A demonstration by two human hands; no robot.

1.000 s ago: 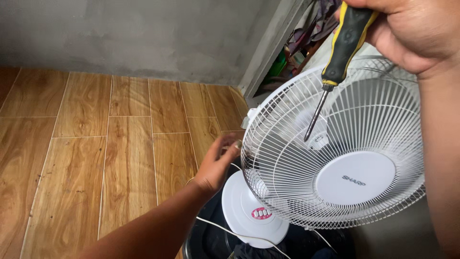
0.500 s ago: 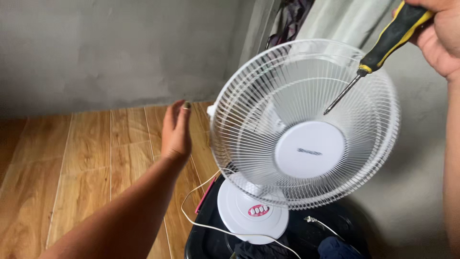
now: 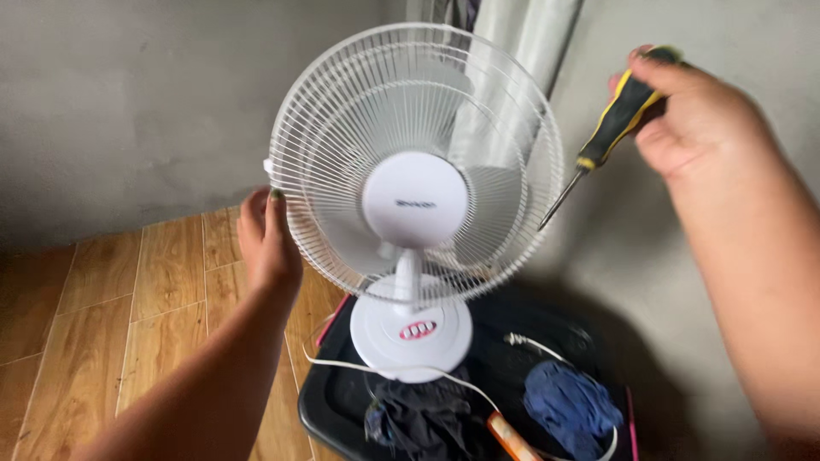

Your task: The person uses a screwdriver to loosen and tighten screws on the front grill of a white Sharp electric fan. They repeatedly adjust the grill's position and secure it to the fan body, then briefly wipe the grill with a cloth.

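A white table fan [image 3: 416, 162] stands upright on its round base [image 3: 411, 333], which rests on a black bin lid [image 3: 547, 337]. My left hand [image 3: 266, 239] touches the left rim of the wire grille. My right hand [image 3: 692, 115] is raised to the right of the fan, shut on a screwdriver [image 3: 611, 128] with a black and yellow handle. The metal tip points down-left toward the grille's right edge, close to it; contact is unclear.
The fan's white cord [image 3: 401, 369] runs over the bin lid. A blue cloth [image 3: 571, 403], a dark cloth [image 3: 418, 414] and an orange-handled tool [image 3: 512, 437] lie on the lid. Wooden floor [image 3: 120, 299] at left, grey wall [image 3: 128, 94] behind.
The fan now faces me squarely and upright. My right hand drew the screwdriver out of the grille to its right side. My left hand moved from behind the fan to the grille's left rim.
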